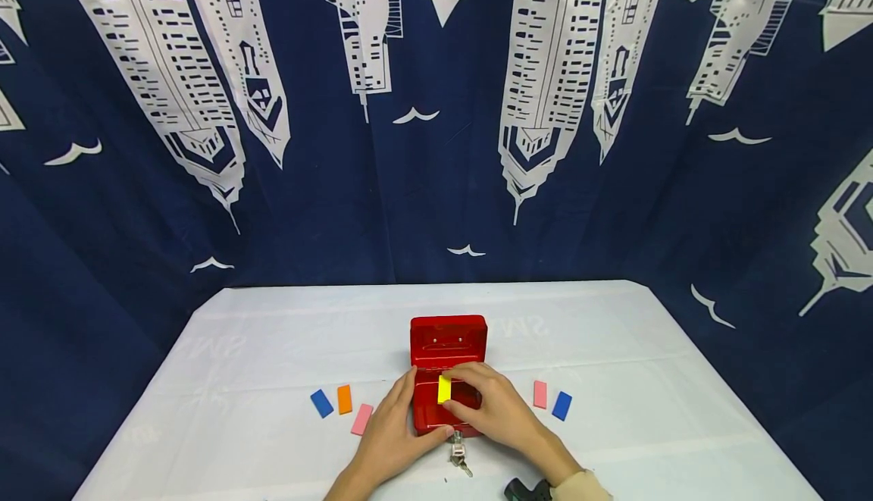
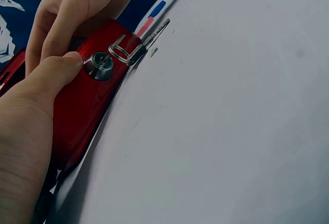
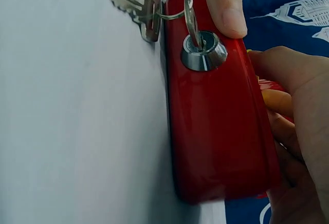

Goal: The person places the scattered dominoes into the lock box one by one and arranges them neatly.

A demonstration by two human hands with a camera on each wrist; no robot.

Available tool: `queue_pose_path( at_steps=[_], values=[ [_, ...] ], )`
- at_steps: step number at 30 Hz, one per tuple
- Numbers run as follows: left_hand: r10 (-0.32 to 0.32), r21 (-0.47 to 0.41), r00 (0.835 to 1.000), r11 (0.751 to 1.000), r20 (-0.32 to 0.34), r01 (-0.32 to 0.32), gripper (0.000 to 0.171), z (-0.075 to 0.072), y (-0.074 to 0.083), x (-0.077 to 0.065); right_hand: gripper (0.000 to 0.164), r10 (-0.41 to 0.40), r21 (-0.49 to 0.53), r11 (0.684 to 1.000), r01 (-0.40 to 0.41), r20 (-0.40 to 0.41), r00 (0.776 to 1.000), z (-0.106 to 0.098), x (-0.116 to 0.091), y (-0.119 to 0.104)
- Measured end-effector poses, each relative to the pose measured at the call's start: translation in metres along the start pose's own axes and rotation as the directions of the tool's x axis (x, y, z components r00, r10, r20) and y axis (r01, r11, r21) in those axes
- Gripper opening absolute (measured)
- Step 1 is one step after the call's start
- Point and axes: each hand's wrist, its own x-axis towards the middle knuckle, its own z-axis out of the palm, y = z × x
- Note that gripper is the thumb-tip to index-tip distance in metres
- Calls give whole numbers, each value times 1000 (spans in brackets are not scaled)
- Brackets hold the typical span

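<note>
A red cash box stands on the table with its lid raised at the back. My left hand holds the box at its left side, and the thumb rests on the front near the round lock. Over the open box, my right hand pinches a yellow block between thumb and fingers. A key sits in the lock, and a second key hangs from its ring. In the right wrist view, the box front mostly hides the yellow block.
Left of the box lie a blue block, an orange block and a pink block. To its right are another pink block and another blue block. A dark blue patterned curtain hangs behind the white table.
</note>
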Motion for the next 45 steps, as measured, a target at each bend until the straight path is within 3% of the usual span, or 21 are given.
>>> queue_pose_path(
  at_steps=[22, 31, 45],
  values=[
    [-22, 17, 1000, 1000, 11, 22, 114, 0, 1, 1, 44, 18, -78, 997, -8, 135, 991, 10, 14, -13],
    [-34, 7, 999, 999, 21, 34, 114, -1, 2, 1, 35, 20, -100, 995, 0, 200, 980, 12, 21, -15],
    [0, 12, 1000, 1000, 8, 0, 115, 0, -1, 0, 25, 51, -92, 995, -32, 216, 975, 15, 23, -16]
  ],
)
